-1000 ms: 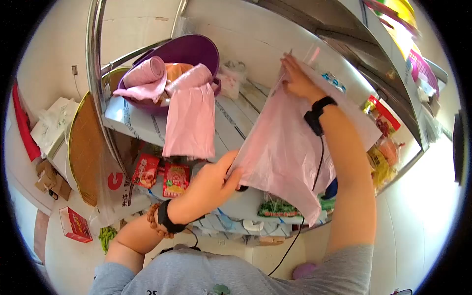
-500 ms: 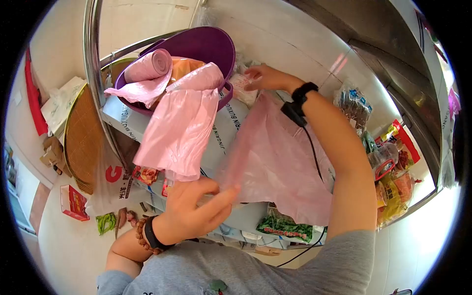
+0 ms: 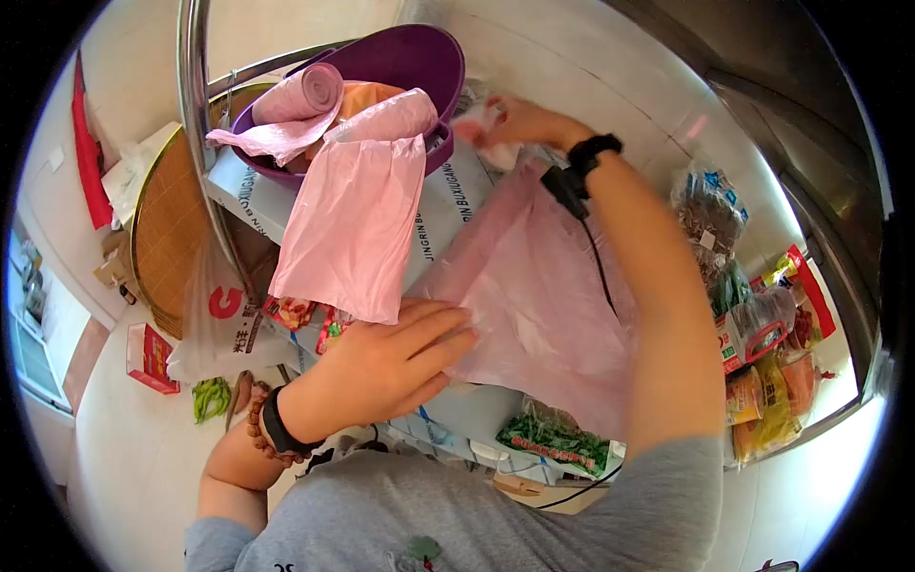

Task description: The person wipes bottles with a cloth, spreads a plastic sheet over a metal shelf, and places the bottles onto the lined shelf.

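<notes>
A pink plastic bag (image 3: 543, 305) lies spread on the metal shelf (image 3: 443, 214). My left hand (image 3: 391, 357) rests at its left edge, palm down, fingers stretched out. At the back, my right hand (image 3: 510, 129) touches a whitish bag (image 3: 491, 148); its fingers are blurred, so its grip cannot be made out. To the left, a purple basket (image 3: 410, 67) holds a rolled pink bag roll (image 3: 305, 92) and a second pink roll (image 3: 396, 116), whose loose end hangs over the front just above my left hand.
Packaged foods (image 3: 772, 381) and a bag of dark goods (image 3: 707, 219) stand at the right. A green package (image 3: 558, 440) lies on a lower level. A round woven tray (image 3: 172, 238) leans at the left, near a red box (image 3: 151, 357) on the floor.
The pink bag has been lowered from raised hands onto the shelf. My right hand has moved back and left to the whitish bag. My left hand has let go and now lies flat at the pink bag's edge.
</notes>
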Available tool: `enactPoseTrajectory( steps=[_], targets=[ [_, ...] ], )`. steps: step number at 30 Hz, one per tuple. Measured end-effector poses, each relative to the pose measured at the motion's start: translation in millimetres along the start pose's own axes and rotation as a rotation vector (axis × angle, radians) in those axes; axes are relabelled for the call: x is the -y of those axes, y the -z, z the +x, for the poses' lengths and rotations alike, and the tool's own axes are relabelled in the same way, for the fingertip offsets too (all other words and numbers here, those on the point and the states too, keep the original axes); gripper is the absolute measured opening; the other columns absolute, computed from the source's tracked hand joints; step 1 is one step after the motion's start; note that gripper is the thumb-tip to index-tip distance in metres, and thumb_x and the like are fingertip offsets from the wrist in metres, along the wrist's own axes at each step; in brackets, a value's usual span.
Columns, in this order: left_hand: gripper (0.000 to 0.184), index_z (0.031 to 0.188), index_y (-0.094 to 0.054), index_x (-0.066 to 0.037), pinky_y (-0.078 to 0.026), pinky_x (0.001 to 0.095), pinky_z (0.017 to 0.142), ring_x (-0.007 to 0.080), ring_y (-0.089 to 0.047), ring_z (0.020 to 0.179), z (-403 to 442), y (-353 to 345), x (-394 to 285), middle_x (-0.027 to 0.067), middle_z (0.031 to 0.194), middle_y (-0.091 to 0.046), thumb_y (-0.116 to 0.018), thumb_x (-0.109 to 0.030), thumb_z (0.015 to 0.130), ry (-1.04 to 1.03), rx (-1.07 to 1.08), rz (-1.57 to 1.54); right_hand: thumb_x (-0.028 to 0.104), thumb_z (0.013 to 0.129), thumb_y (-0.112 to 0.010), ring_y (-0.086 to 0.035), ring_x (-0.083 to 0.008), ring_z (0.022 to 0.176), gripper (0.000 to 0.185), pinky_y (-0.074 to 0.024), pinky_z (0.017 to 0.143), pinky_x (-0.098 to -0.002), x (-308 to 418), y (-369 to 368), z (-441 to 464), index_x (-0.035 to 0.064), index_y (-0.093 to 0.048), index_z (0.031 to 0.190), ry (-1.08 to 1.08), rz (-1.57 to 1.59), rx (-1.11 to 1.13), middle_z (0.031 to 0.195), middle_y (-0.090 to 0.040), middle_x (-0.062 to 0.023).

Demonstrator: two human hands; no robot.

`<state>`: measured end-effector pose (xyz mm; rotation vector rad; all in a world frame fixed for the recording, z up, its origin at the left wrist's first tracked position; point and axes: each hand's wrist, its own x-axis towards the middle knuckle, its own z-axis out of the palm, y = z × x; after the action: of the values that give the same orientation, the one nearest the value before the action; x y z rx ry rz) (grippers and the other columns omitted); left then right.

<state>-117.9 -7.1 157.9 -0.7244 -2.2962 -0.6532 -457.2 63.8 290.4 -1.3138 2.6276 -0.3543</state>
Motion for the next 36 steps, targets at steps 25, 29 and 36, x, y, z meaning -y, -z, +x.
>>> enactPoseTrajectory(
  steps=[25,29,36],
  targets=[
    [0.046,0.11,-0.059,-0.003,-0.047,0.0412,0.092,0.0312,-0.057,0.107,-6.1,-2.0,9.6,0.0127,0.115,-0.059,-0.066,-0.002,0.064,-0.008,-0.053,0.106,0.012,0.077,-0.061,-0.06,-0.023,0.089,0.034,-0.0477,0.072,-0.0347,-62.7,16.6,-22.3,0.006,-0.062,0.111,0.056,-0.371,0.143,0.1,-0.064,-0.014],
    [0.043,0.108,-0.06,-0.002,-0.048,0.0415,0.09,0.0306,-0.059,0.104,-11.6,5.0,9.4,0.0127,0.111,-0.061,-0.065,-0.003,0.066,0.026,-0.107,0.113,0.003,0.072,-0.056,-0.062,-0.029,0.077,0.024,-0.0477,0.068,-0.0364,-97.7,-9.5,1.0,0.0024,-0.066,0.094,0.218,-0.577,0.074,0.083,-0.065,-0.0178],
    [0.036,0.106,-0.063,-0.002,-0.046,0.0411,0.092,0.0294,-0.059,0.104,-7.3,19.6,8.3,0.0121,0.108,-0.063,-0.061,-0.005,0.07,0.068,-0.133,0.312,0.004,0.071,-0.057,-0.064,-0.036,0.08,0.019,-0.0493,0.072,-0.0424,-64.7,-2.6,22.4,0.0035,-0.068,0.087,0.307,-0.487,-0.153,0.084,-0.065,-0.02]
  ],
)
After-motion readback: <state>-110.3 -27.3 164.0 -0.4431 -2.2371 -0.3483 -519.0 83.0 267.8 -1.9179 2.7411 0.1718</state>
